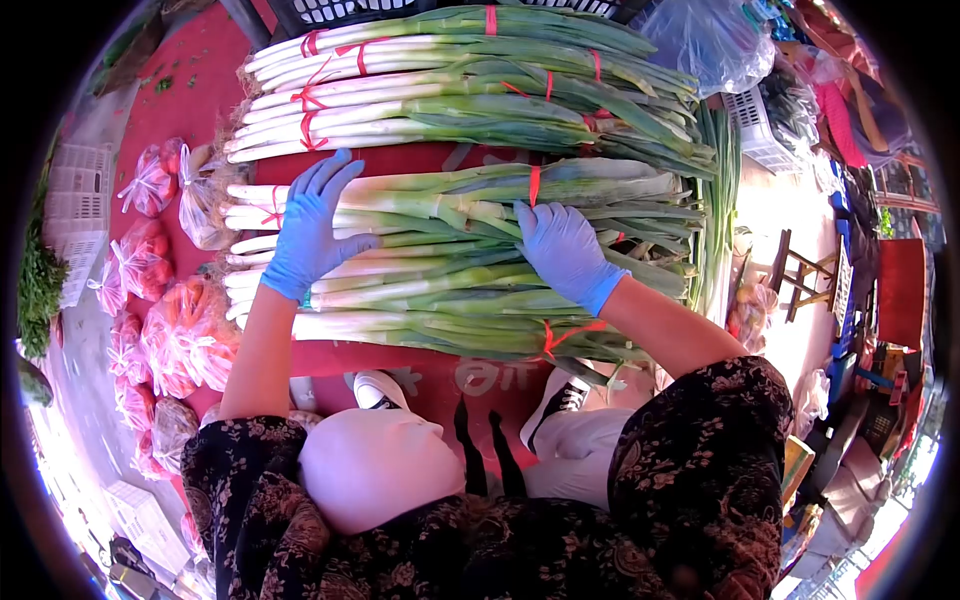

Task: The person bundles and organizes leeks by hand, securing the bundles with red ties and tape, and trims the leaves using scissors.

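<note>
Several bundles of long green onions [440, 265] lie crosswise before me, white stems to the left and green leaves to the right. My left hand [312, 228], in a blue glove, rests over the white stems of a near bundle, fingers stretched out and thumb apart. My right hand [565, 250], also gloved, has its fingers curled on the green leaves just below a red tie [535, 185]. Another red tie [272, 208] shows left of my left hand. Loose red string [562, 340] circles the nearest bundle.
Tied bundles [450, 95] are stacked at the back on the red cloth [420, 160]. Bagged red produce [185, 325] lines the left side. White crates [75, 215] stand at far left, and a white basket [755, 125] at right. A small wooden stool [805, 275] is to the right.
</note>
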Tool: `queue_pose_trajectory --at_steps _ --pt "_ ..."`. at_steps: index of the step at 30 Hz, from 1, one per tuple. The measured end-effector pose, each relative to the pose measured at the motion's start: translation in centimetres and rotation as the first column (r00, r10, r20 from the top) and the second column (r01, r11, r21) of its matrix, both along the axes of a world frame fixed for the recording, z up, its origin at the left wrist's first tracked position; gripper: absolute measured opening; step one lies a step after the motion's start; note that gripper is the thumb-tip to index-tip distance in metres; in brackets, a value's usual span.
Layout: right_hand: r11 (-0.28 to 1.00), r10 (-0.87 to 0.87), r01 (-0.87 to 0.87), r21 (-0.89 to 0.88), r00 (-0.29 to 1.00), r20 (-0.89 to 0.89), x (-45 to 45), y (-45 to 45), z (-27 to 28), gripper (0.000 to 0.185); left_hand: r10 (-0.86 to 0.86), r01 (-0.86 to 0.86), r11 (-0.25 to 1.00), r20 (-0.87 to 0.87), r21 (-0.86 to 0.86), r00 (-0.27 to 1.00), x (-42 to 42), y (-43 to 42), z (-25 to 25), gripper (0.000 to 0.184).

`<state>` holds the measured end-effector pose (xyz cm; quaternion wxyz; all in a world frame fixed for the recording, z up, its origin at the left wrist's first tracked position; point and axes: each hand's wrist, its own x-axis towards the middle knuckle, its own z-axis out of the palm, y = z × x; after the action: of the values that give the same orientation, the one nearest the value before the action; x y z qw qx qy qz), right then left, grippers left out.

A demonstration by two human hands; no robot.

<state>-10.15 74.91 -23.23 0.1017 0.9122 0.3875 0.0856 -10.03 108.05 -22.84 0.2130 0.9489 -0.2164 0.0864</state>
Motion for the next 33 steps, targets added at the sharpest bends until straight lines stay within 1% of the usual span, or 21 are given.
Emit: queue_pose_trajectory --at_steps 2,3,5,6,8,9,10,12,15,18,19,20,21,22,24,27,29,30,31,32,33 --pt "0.999 0.023 -0.023 -0.034 1.000 -0.002 -0.6 0.0 0.5 0.050 -0.113 0.120 0.992 -0.148 0.036 0.982 2.4 -1.4 -0.3 0.086" --pt "0.999 0.003 -0.006 -0.047 0.997 -0.071 -0.6 0.0 1.0 0.049 -0.134 0.158 0.984 -0.249 0.080 0.959 3.1 -2.1 -1.4 0.090" --pt "0.997 -0.028 0.013 -0.072 0.978 -0.207 -0.5 0.2 2.1 0.048 -0.127 0.208 0.969 -0.451 0.134 0.884 4.7 -3.5 -1.9 0.086" --pt "1.000 0.023 -0.023 0.003 0.980 -0.199 0.2 0.0 2.6 0.046 -0.101 0.224 0.961 -0.546 0.164 0.832 4.7 -3.9 -1.8 0.085" --pt "0.975 0.159 -0.134 0.175 0.978 -0.134 2.6 0.0 4.9 0.042 -0.060 0.143 0.975 -0.419 0.170 0.906 3.7 -4.0 -2.3 0.084" --pt "0.960 0.155 -0.116 0.256 0.978 -0.138 3.3 0.6 6.3 0.058 -0.042 0.103 0.982 -0.348 0.158 0.937 2.8 -3.8 -2.7 0.081" --pt "0.956 0.095 -0.031 0.292 0.974 -0.206 3.8 1.3 7.1 0.083 -0.023 0.065 0.987 -0.272 0.146 0.962 2.1 -3.6 -2.8 0.079" --pt "0.967 0.032 0.070 0.244 0.919 -0.392 5.3 1.3 5.3 0.100 -0.005 0.029 0.991 -0.185 0.129 0.983 0.8 -3.7 -2.1 0.075" --pt "0.994 -0.109 0.093 -0.059 0.746 -0.657 6.9 2.1 5.9 0.101 -0.019 0.044 0.982 -0.136 0.182 0.990 0.3 -3.5 -1.8 0.072" --pt "0.999 -0.035 0.023 -0.028 0.805 -0.593 6.7 2.6 5.9 0.088 -0.008 0.094 0.965 -0.332 0.245 0.943 1.3 -1.3 -0.9 0.071" --pt "0.999 -0.038 0.040 -0.009 0.817 -0.576 6.4 2.7 6.4 0.076 0.038 0.102 0.952 -0.440 0.289 0.897 2.3 0.7 -1.9 0.070" --pt "0.999 -0.037 0.051 0.011 0.844 -0.536 6.3 2.7 6.6 0.075 0.150 0.059 0.932 -0.526 0.359 0.837 3.0 2.2 -1.3 0.065" --pt "0.998 -0.045 0.065 0.024 0.869 -0.492 6.4 2.6 6.7 0.074 0.137 0.070 0.950 -0.604 0.306 0.785 3.8 3.4 -1.5 0.059" --pt "0.997 -0.050 0.071 0.031 0.893 -0.447 6.7 2.4 6.8 0.072 0.165 0.037 0.939 -0.545 0.341 0.822 3.8 3.1 -0.4 0.056" --pt "1.000 -0.021 0.024 0.011 0.974 -0.224 7.4 2.6 7.3 0.075 0.161 -0.039 0.926 -0.299 0.376 0.941 4.7 3.5 -2.1 0.058" --pt "0.992 -0.123 0.125 -0.036 0.992 0.041 7.8 2.7 7.2 0.078 0.244 -0.211 0.914 -0.053 0.347 0.968 5.6 2.2 -1.5 0.061" --pt "0.993 -0.112 0.112 0.027 0.994 0.004 7.0 1.7 5.3 0.079 0.279 -0.280 0.926 0.044 0.253 0.959 4.9 1.2 -2.6 0.067" --pt "0.993 -0.104 0.105 0.060 0.994 -0.013 6.4 1.1 3.9 0.080 0.251 -0.227 0.936 -0.059 0.269 0.966 4.5 1.1 -3.4 0.072" --pt "0.992 -0.129 0.130 -0.007 0.973 -0.193 5.4 0.7 3.3 0.070 0.227 -0.186 0.944 -0.127 0.273 0.966 4.0 1.1 -5.0 0.074" --pt "0.995 -0.096 0.097 -0.006 0.972 -0.214 4.5 -0.2 2.0 0.067 0.203 -0.146 0.950 -0.192 0.275 0.960 3.4 1.2 -6.2 0.076" --pt "0.998 -0.062 0.063 -0.003 0.969 -0.238 3.6 -1.2 0.4 0.063 0.207 -0.161 0.944 -0.137 0.288 0.969 2.5 1.1 -6.5 0.078"
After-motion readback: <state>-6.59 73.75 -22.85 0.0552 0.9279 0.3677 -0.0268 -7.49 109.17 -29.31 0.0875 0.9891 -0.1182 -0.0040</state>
